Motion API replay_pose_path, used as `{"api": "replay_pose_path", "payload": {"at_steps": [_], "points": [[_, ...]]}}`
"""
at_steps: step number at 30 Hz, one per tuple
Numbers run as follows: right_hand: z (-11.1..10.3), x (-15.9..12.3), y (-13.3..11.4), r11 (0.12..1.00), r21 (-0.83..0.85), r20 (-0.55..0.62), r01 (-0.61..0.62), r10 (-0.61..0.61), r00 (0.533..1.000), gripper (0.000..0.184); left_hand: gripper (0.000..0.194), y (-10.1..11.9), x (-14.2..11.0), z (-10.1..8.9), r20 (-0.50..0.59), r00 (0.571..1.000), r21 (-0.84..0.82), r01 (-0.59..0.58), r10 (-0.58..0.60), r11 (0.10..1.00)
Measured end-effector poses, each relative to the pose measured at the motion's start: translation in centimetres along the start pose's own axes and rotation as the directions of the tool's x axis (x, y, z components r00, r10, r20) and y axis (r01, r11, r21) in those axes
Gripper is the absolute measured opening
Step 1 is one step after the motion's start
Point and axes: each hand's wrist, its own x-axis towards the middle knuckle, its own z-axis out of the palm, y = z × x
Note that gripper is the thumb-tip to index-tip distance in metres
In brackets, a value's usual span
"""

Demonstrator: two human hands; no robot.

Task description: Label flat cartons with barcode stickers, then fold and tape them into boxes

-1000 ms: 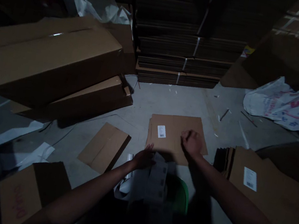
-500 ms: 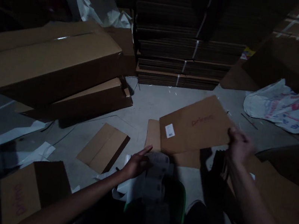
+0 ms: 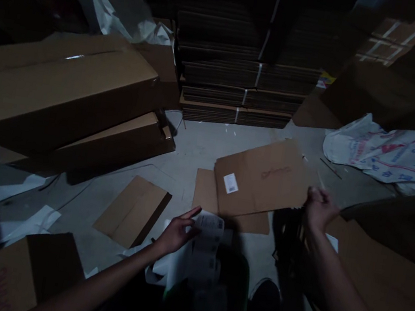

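Note:
My left hand (image 3: 177,232) is at a strip of printed white labels (image 3: 210,224), the thumb and fingers at its left edge and the index finger stretched out. The strip runs down towards a dark bin with a green rim (image 3: 248,283). My right hand (image 3: 320,207) has its fingers closed at the blurred right edge of a flat piece of cardboard (image 3: 254,184). A white sticker (image 3: 231,183) and reddish handwriting show on that cardboard. Under it, on the floor, lies another brown cardboard piece (image 3: 204,189).
Large taped cartons (image 3: 61,85) are stacked at the left. A small box (image 3: 133,212) and a handwritten-marked box (image 3: 8,271) stand nearer. Strapped bundles of flat cardboard (image 3: 236,99) rise behind. A printed white sack (image 3: 392,153) and more cardboard (image 3: 385,278) are at the right.
The view has shifted slightly, moving the scene left and a little down. The cardboard's right edge has blurred beside my right hand. My left hand stays at the label strip.

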Motion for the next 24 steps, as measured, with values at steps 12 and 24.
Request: {"api": "replay_pose_path", "payload": {"at_steps": [12, 24], "points": [[1.3, -4.6, 3.9, 0.934, -0.273, 0.321, 0.231, -0.138, 0.937, 0.048, 0.023, -2.0, 2.2, 2.7, 0.212, 0.965, -0.007, 0.159, -0.154, 0.987], [-0.6, -7.1, -1.9, 0.982, 0.088, 0.485, -0.167, 0.104, 0.868, 0.062, 0.028, 0.2, 1.0, 1.5, 0.149, 0.987, -0.004, 0.066, -0.065, 0.998]]}}
